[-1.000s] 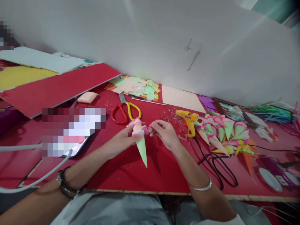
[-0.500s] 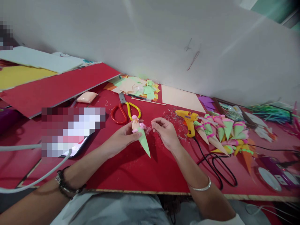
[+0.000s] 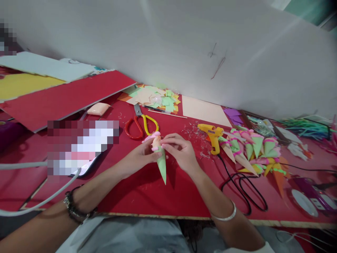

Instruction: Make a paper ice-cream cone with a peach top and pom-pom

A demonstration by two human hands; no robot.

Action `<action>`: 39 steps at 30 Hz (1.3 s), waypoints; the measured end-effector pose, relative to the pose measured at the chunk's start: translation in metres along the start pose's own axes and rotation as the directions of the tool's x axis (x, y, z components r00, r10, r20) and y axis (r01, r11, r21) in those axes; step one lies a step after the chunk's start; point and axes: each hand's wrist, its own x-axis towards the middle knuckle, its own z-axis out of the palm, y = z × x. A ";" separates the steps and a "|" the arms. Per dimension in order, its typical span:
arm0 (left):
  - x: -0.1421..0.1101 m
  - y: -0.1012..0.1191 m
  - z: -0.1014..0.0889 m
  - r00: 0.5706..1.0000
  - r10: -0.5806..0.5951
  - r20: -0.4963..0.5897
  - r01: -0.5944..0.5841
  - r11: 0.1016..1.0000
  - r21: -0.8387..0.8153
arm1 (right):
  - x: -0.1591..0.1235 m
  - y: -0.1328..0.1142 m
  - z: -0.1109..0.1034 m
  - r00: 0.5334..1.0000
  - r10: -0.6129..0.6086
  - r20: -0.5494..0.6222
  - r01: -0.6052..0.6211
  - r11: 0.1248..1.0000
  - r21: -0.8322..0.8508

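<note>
My left hand [image 3: 143, 154] grips a small craft ice cream cone [image 3: 162, 168], a pale green paper cone with its tip pointing down toward me. A peach swirl [image 3: 156, 141] fills its top, with pink trim around the rim and a pink piece above. Fingers of my right hand [image 3: 180, 149] are pinched at the rim's right side, against the pink trim. Just behind the cone lie scissors [image 3: 138, 121] with one red and one yellow handle. To the right of my right hand lies a yellow hot glue gun [image 3: 212, 135].
Finished-looking paper cones [image 3: 252, 149] are heaped at the right, beside a black cord [image 3: 243, 188]. Paper scraps [image 3: 155, 98] and a peach sheet [image 3: 202, 109] lie along the wall. A phone [image 3: 91, 154], partly blurred, and a red board [image 3: 71, 96] lie to the left.
My right hand has moved left onto the cone's rim; before, it was apart from it. The cone has turned more upright in my left hand.
</note>
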 end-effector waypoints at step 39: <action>0.000 0.001 0.003 0.993 0.117 0.015 -0.118 0.982 0.148 | 0.002 0.005 0.002 0.989 0.141 0.043 -0.145 0.979 0.145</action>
